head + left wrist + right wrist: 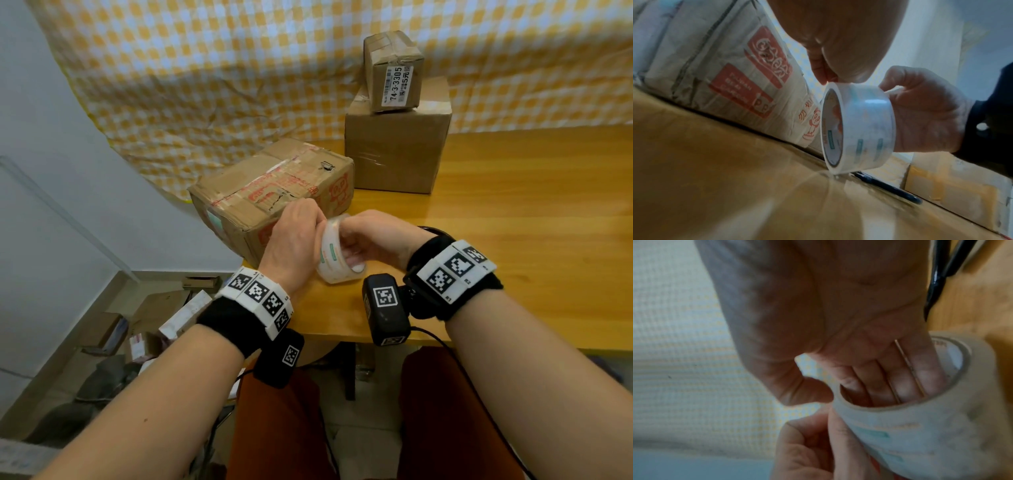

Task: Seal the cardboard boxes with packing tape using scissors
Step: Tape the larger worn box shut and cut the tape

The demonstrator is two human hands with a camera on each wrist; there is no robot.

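A roll of clear packing tape (337, 251), stood on edge on the wooden surface (513, 219) beside a worn printed cardboard box (274, 188), is gripped by the right hand (373, 236), its fingers curled through the core, while the tape's end is picked at by the left hand (291, 240). No fresh strip appears laid yet; the scissors (888, 188) lie untouched behind the roll.

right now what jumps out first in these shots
Both hands meet over a clear roll of packing tape at the wooden table's near edge: the right hand has fingers through its core, the left hand picks at its rim. Just behind lies a worn cardboard box with red print.
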